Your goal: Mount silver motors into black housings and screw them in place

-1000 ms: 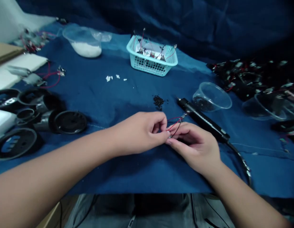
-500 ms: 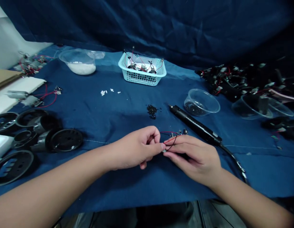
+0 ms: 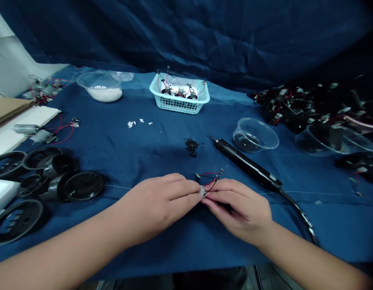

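**Left hand [image 3: 162, 205] and right hand [image 3: 246, 211] pinch one wired part [image 3: 202, 191]**

One blue cloth [image 3: 120, 147] lies beneath both hands. Upon it, far to the right and beyond the right hand, spreads a dark heap [image 3: 307, 106], too tangled to count.

Two hands meet fingertip to fingertip. The left grips the part from its side between thumb and fingers; the right grasps it opposite, also between thumb and fingers. So the one grey part sits between the two sets of fingertips, with red and black wires rising beyond it.

One basket [image 3: 179, 105] stands well beyond the left hand, holding at least three wired pieces. One driver [image 3: 249, 163] lies just beyond the right hand.

Clear tubs number at least three: one [image 3: 103, 82] far beyond the left hand, one [image 3: 255, 135] beyond the right, one [image 3: 314, 143] farther right.

Left of the left hand are at least five black housings [image 3: 83, 186], overlapping; past them, two motors [image 3: 26, 129].

About five white bits [image 3: 131, 124] and one pile of black bits [image 3: 191, 146], uncountable, lie beyond the left hand.
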`<state>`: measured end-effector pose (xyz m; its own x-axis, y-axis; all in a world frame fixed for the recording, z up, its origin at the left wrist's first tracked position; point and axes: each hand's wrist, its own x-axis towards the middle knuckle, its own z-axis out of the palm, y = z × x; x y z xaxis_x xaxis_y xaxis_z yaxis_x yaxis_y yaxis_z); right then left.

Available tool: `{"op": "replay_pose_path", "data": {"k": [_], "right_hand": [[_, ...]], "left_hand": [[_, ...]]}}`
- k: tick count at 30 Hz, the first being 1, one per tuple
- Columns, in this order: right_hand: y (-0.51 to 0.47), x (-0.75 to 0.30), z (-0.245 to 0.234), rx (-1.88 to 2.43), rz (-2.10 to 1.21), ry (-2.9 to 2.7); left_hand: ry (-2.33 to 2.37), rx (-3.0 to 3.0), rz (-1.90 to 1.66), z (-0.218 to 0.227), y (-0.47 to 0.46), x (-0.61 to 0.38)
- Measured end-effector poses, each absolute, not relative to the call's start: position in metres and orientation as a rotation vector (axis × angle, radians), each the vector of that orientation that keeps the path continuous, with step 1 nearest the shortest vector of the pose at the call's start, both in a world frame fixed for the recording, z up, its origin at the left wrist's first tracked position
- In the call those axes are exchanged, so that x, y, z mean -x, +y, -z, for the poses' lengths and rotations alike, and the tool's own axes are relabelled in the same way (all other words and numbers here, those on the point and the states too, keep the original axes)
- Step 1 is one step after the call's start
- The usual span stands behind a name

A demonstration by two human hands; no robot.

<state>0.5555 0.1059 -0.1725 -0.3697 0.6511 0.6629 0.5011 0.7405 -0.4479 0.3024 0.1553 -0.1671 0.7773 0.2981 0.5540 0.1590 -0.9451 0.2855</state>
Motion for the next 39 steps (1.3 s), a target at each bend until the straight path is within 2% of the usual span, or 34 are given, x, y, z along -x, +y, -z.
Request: {"op": "replay_pose_path", "data": {"k": [13, 20, 39], "right_hand": [[0.104, -0.558, 0.176, 0.798, -0.142, -2.123], [0.105, -0.556, 0.177, 0.775, -0.189, -2.11], [0.102, -0.555, 0.179, 0.854, -0.177, -2.106]], "left_hand": [[0.234, -2.782, -1.014, 0.163, 0.167, -0.314], [0.319, -2.81, -0.902, 0.168, 0.165, -0.31], [0.33, -2.714, -0.881, 0.178, 0.164, -0.311]]}}
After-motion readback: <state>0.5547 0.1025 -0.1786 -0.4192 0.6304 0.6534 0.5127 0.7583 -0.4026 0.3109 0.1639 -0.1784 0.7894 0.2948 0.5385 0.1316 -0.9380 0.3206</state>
